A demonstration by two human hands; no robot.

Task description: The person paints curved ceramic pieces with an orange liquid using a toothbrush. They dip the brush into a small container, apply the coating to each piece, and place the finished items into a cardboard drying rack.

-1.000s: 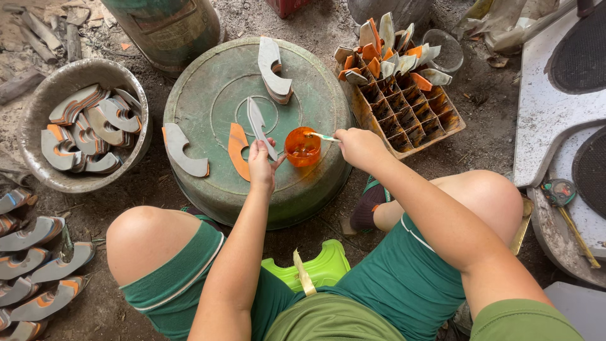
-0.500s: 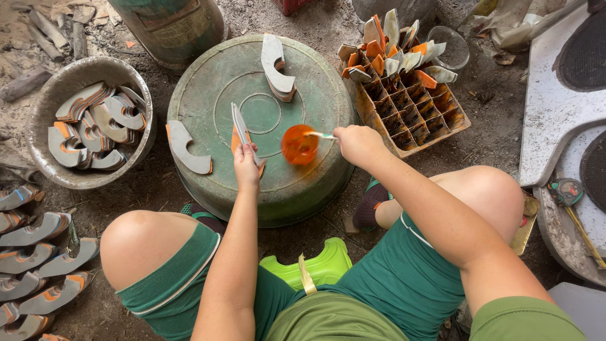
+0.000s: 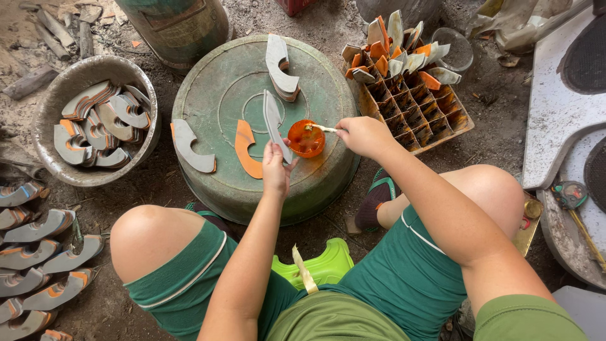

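My left hand (image 3: pixel 276 169) reaches forward from between my knees, forearm nearly straight up the view, wrist slightly bent. Its fingers pinch the lower end of a grey curved piece (image 3: pixel 273 119), thumb on one side and the others pressed together behind it. The piece stands on edge, tilted, over the middle of the green tub (image 3: pixel 218 79), which sits upside down in front of me.

My right arm comes in from the lower right, elbow bent over my right knee. The right hand (image 3: pixel 362 135) is curled, fingers closed together around the handle of a small brush (image 3: pixel 319 128). The brush tip lies in the orange cup (image 3: pixel 306 137), which sits on the tub just beside my left hand and the piece.

An orange piece (image 3: pixel 245 149) lies flat on the tub just left of my left hand, and a grey piece (image 3: pixel 191 148) lies further left, near the rim. A small stack (image 3: pixel 281 67) of pieces rests at the far side of the tub.

A metal bowl (image 3: pixel 50 101) holding more pieces stands left of the tub. A crate (image 3: pixel 435 120) with compartments stands to the right, pieces upright in its far cells. A green stool (image 3: pixel 328 265) shows between my legs.
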